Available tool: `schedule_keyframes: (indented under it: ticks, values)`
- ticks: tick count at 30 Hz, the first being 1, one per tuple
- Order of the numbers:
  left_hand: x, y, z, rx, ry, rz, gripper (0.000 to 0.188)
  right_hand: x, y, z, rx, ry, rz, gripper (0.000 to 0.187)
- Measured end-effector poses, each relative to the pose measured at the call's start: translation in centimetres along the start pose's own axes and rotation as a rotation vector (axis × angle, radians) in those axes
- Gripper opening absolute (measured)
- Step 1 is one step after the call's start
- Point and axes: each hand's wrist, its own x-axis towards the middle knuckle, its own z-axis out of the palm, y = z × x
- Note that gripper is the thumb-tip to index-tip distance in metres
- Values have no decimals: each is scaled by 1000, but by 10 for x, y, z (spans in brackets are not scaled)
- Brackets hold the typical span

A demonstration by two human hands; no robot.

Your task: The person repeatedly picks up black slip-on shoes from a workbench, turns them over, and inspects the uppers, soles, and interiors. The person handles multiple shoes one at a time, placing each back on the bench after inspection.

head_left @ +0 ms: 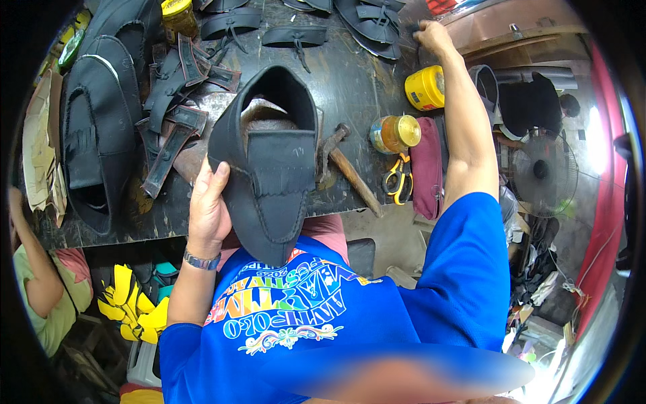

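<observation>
In the head view, the left hand [210,215] has its fingers clamped on the shoe [279,178], across the table's [353,87] near edge. It looks sewn; underside hidden, what's left is unclear. The right hand [434,38] is outstretched, finger state indistinct.

The person wears a bright blue shirt [383,306] with short, loose sleeves, the plain right sleeve [461,249] ending near the elbow; its front carries a many-coloured print [282,296], bold lettering in yellow, orange, green, red and pale blue with light outlines; a curling floral scroll [289,338] runs alongside the letters; a grey banded watch [202,260] circles the left wrist; pink legwear [331,232] shows beyond the hem; the left hand [210,214] and right hand [433,38] are bare; a blurred patch [397,375] hides the collar.
</observation>
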Motion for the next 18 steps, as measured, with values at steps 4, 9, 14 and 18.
schedule_keyframes:
  ticks: [4, 9, 14, 18]
  values:
    - [4, 1, 13, 369, 89, 198, 51, -78, -62, -53, 397, 394, -443, 30]
    - [-9, 25, 3, 1002, 129, 445, 42, -241, -158, -78, 901, -13, -641, 18]
    - [-22, 51, -3, 1383, 115, 720, 29, -307, -206, -56, 1330, -484, -473, 17]
    - [-43, 53, 7, 975, -3, 695, 23, -317, -222, -28, 1813, -650, -269, 20]
